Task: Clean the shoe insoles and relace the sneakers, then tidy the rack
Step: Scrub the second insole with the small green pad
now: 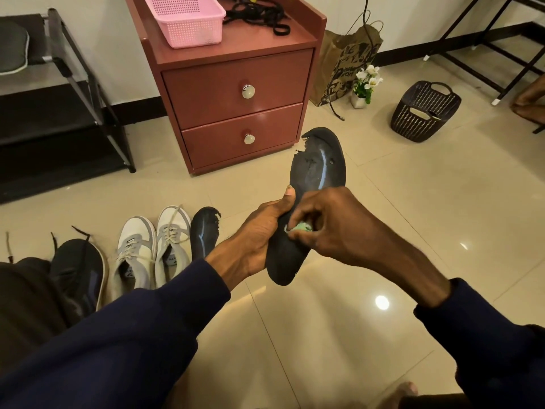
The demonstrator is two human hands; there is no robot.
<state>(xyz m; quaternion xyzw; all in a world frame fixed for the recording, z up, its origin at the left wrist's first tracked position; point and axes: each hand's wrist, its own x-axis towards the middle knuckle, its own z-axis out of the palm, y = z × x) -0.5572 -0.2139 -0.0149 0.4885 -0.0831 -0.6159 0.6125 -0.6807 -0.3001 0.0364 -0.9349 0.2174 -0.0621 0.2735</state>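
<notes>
**A:** Left hand [259, 231] is wrapped round a black insole [306, 202], held up over the tiled floor [383, 231].

**B:** yep, and a green cloth [300, 227] is pinched against it by the right hand [333, 225]. Second insole [204, 231] is laid beside the white sneakers [153, 246].

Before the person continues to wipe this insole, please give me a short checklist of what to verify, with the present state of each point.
1. Insole held firmly: ok, the left hand has a grip around its lower half.
2. Cleaning cloth on the surface: ok, the right hand presses a small green cloth against the insole.
3. Insole condition: not ok, its upper edge is torn and chipped, so wipe gently there.
4. Second insole within reach: ok, it lies on the floor beside the white sneakers.
5. Black laces ready: ok, they lie on the red cabinet.
6. Insole already clean: cannot tell.
</notes>
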